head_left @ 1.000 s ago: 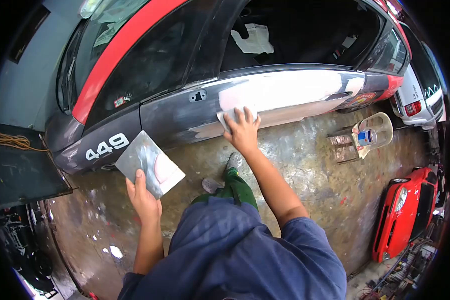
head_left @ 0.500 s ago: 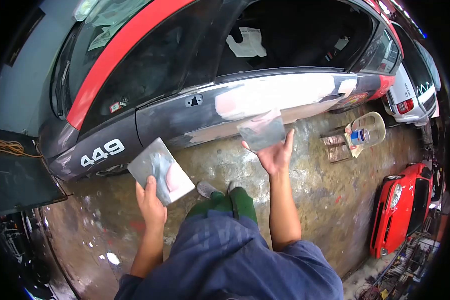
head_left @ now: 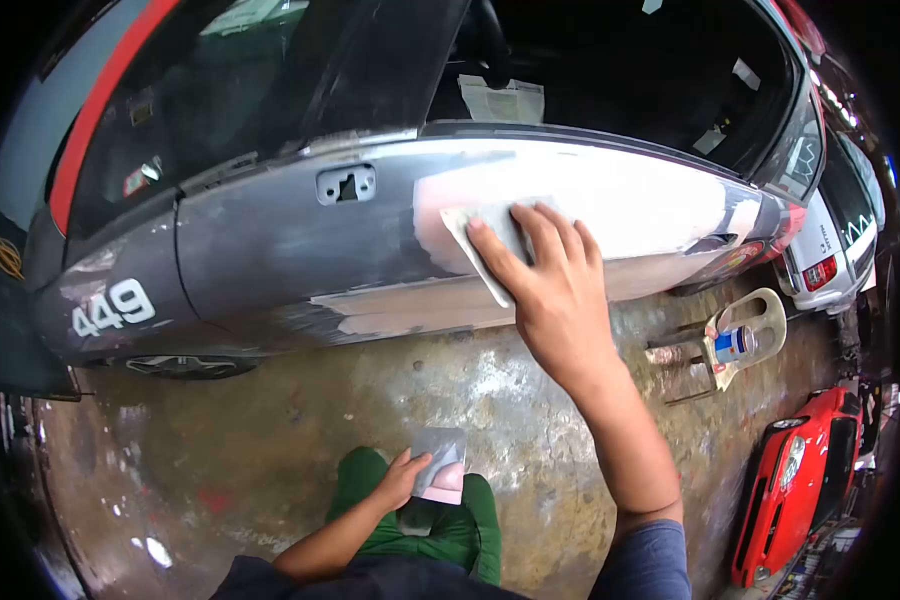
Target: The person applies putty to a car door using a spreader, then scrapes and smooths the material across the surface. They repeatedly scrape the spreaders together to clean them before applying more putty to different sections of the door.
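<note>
My right hand (head_left: pixel 560 285) grips a flat, thin filler spreader (head_left: pixel 492 228) and presses it against the side of a dark grey car door (head_left: pixel 270 230). The fingers lie across its face, with the thumb near its left edge. Around the spreader is a broad patch of white and pale pink filler (head_left: pixel 620 200). Low over my knees, my left hand (head_left: pixel 396 482) pinches a second flat plate (head_left: pixel 438 443), thumb on top. Pink filler (head_left: pixel 448 482) covers part of that plate.
Behind the door's open window is a dark interior with papers (head_left: pixel 500 100). A beige plastic chair (head_left: pixel 772 310) carrying a blue-and-white can (head_left: pixel 735 345) stands on the stained floor (head_left: pixel 270 430) to the right. Further off are a red car (head_left: pixel 780 500) and a white vehicle (head_left: pixel 810 235).
My right hand has moved up and turned over, bringing its spreader onto the door. My left hand has dropped to my knees with its plate. My body is lower, and the door appears closer.
</note>
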`<state>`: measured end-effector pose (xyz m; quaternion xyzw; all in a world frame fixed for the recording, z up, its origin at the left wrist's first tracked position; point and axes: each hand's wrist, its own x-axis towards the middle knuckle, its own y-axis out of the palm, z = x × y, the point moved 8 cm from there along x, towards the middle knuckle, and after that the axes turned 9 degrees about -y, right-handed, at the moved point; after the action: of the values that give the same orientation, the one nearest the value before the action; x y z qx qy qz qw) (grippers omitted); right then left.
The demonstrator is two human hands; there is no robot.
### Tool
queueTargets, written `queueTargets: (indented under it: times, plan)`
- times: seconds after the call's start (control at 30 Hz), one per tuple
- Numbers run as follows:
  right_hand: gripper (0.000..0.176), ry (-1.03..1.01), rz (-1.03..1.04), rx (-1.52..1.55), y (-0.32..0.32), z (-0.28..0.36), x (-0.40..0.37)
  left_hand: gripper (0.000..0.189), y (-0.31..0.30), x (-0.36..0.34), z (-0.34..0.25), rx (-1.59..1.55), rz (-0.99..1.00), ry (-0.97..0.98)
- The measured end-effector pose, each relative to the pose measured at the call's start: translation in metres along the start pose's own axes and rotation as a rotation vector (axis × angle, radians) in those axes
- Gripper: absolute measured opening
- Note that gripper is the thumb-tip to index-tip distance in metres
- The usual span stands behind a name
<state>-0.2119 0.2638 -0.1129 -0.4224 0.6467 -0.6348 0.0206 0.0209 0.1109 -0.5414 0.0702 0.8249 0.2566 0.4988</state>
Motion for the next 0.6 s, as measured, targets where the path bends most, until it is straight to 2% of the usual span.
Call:
queueTargets:
  times: [0.07,0.17,0.23,0.3,0.4,0.5,0.53,0.6]
  plan:
    - [0.054,-0.024,-0.026,-0.014,0.015,0.003,0.008,0.039,-0.003,0.046,0.015,-0.011,0.135,-0.044]
    - [0.048,-0.031,-0.141,0.016,0.017,0.002,0.017,0.042,-0.02,0.113,0.024,0.027,0.188,-0.038]
    - [0.046,-0.069,-0.181,0.135,0.016,0.0,0.024,0.044,-0.038,0.147,0.023,0.082,0.168,-0.034]
    - [0.048,-0.126,-0.209,0.08,0.015,0.0,0.027,0.046,-0.056,0.17,0.017,0.102,0.13,-0.044]
    - [0.048,-0.059,-0.105,-0.026,0.021,0.004,0.031,0.051,-0.096,0.229,0.018,0.14,0.243,0.058]
    - [0.046,-0.041,-0.094,-0.082,0.028,0.01,0.034,0.052,-0.135,0.26,0.014,0.152,0.044,0.155]
    - [0.054,-0.114,-0.185,-0.111,0.029,0.016,0.034,0.052,-0.13,0.266,0.008,0.173,0.13,0.189]
    - [0.054,-0.091,-0.18,-0.101,0.036,0.017,0.035,0.051,-0.118,0.269,-0.003,0.209,0.296,0.246]
